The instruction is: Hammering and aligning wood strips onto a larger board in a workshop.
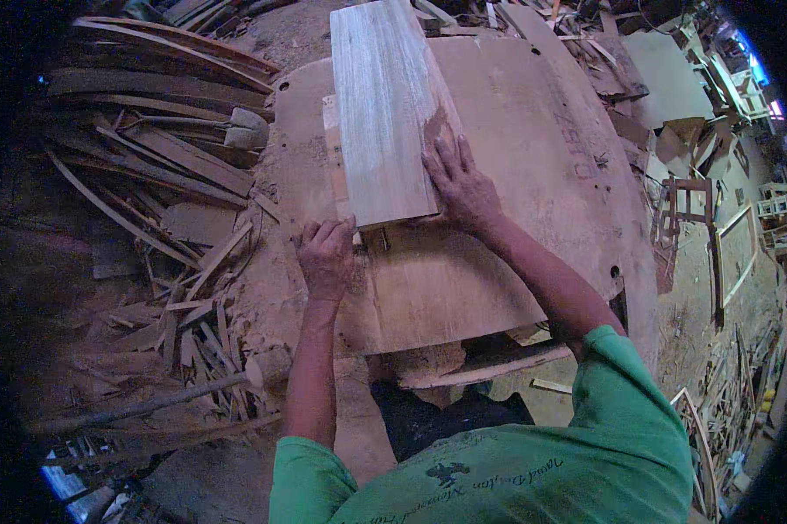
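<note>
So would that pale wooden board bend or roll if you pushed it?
The board probably won't bend much: it looks like solid wood. It likely won't roll either, since its top looks flat. It might slide, because the wide table under it looks fairly smooth.

Green short-sleeved T-shirt [507,450], dark emblem [448,473], dark script lettering [498,484], dark legwear [411,421], bare hands [467,194] [326,260]

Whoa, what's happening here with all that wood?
A person in a green shirt is handling a long, pale wooden board over a big brown tabletop. Their right hand is on the board's right side, near the close end, with fingers on top. Their left hand is curled by its near left corner; its exact grip is hard to see. Wood scraps lie to the left.
</note>
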The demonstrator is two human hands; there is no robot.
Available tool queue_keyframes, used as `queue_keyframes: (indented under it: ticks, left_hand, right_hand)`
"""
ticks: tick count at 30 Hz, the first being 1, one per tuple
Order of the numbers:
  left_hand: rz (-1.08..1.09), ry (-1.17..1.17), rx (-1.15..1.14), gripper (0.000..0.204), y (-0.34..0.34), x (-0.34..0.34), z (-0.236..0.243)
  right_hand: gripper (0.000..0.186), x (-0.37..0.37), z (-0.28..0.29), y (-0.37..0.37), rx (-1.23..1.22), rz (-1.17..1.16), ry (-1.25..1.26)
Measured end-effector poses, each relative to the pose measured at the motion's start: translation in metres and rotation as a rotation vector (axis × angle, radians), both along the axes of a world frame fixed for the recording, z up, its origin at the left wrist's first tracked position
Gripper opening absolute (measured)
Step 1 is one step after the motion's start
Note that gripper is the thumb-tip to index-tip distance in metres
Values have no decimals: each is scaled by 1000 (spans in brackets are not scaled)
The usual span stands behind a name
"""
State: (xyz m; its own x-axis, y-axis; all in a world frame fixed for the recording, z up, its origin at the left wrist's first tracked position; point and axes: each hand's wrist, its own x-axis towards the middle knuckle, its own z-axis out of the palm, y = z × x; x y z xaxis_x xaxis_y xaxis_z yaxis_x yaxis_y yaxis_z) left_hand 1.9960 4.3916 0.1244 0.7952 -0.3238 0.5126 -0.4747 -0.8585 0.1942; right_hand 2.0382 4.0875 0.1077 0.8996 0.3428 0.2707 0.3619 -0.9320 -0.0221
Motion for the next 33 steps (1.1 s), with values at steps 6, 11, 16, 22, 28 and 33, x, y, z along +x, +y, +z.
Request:
queue_keyframes:
  ticks: [6, 11, 16, 22, 28, 33]
  left_hand:
    - [11, 13, 16, 21, 0, 6, 4]
    - [-5, -28, 70, 18, -3, 10, 17]
    - [-19, 40, 75, 17, -2, 20, 19]
    - [-54, -3, 30, 14, 0, 36, 12]
    - [-71, 21, 8, 13, 2, 49, 9]
    - [-69, 9, 51, 13, 0, 58, 10]
  right_hand:
    - [102, 5, 2, 0, -37, -8, 0]
    - [110, 9, 6, -1, -20, -7, 18]
    - [90, 16, 9, -2, -24, 3, -27]
    - [79, 27, 11, -1, -19, -9, -21]
    - [99, 38, 11, -1, -15, -18, -32]
    - [106, 47, 12, -1, -6, -22, -10]
